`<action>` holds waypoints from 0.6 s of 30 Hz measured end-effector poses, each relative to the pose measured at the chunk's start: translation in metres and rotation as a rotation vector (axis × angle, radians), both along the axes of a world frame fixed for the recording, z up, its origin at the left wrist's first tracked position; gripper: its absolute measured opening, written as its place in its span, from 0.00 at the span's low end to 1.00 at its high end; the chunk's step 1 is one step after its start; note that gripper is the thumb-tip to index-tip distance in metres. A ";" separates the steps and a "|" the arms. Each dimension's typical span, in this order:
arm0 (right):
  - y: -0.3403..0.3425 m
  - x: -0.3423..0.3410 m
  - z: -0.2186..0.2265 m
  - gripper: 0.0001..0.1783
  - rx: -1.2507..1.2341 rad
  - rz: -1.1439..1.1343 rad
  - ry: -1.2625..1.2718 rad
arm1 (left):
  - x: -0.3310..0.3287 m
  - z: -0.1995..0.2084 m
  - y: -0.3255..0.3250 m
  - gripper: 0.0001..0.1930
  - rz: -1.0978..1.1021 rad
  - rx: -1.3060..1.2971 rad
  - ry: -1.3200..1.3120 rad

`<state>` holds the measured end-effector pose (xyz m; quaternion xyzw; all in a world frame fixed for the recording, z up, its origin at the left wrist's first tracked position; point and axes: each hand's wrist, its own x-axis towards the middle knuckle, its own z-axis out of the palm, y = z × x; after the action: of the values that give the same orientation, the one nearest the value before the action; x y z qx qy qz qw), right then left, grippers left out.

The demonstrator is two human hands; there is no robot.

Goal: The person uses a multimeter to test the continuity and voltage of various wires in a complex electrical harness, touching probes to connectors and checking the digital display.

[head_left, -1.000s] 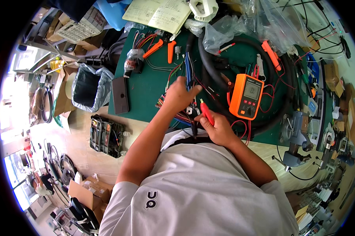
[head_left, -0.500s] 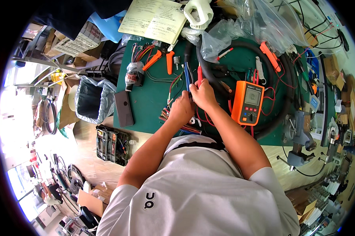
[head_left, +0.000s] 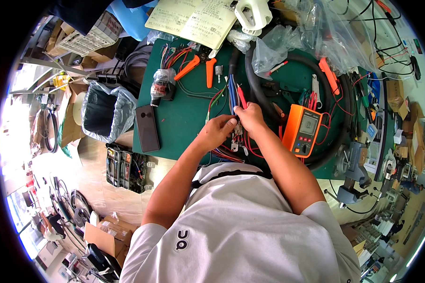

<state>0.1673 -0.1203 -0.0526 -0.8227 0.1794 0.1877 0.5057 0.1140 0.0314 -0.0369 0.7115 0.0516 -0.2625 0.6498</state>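
My right hand point(head_left: 251, 117) is closed round a red test probe point(head_left: 241, 95), which slants up and to the left. Beside it, my left hand point(head_left: 216, 132) pinches at the bundle of wires; the exact wire between its fingertips is hidden. Blue wires point(head_left: 232, 90) run up from between the hands into a thick black cable point(head_left: 234, 60). Below the fingers hang metal lugs point(head_left: 234, 146) and red leads. To the right lies an orange multimeter point(head_left: 303, 130) with a grey display, with red leads at its top.
Orange-handled pliers point(head_left: 209, 73), a plastic-wrapped connector point(head_left: 162, 85) and a dark phone point(head_left: 147, 128) lie on the green mat point(head_left: 175, 127). An open notebook point(head_left: 191, 21) and clear bags point(head_left: 316, 33) are at the back. A lined bin point(head_left: 102, 113) stands left, a vise point(head_left: 356, 172) right.
The view has shifted slightly. My left hand has turned, its thumb now showing beside the wires, and more of the metal lugs are in sight below. The right hand still holds the probe.
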 end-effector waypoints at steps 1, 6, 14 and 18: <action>-0.001 -0.001 0.006 0.17 0.030 -0.015 -0.004 | 0.001 -0.003 -0.001 0.22 0.046 0.007 0.058; -0.011 0.010 0.024 0.10 0.201 -0.108 0.132 | -0.003 -0.035 -0.011 0.26 0.165 0.294 -0.110; -0.023 0.032 0.056 0.09 0.413 -0.050 0.273 | 0.017 -0.028 -0.055 0.27 0.090 0.570 -0.013; -0.024 0.041 0.084 0.10 0.385 -0.037 0.136 | 0.016 -0.021 -0.046 0.18 0.172 0.402 0.119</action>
<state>0.2081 -0.1443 0.0310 -0.6930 0.1893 0.2644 0.6435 0.1299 -0.0141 -0.0581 0.8029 0.2016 -0.2322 0.5106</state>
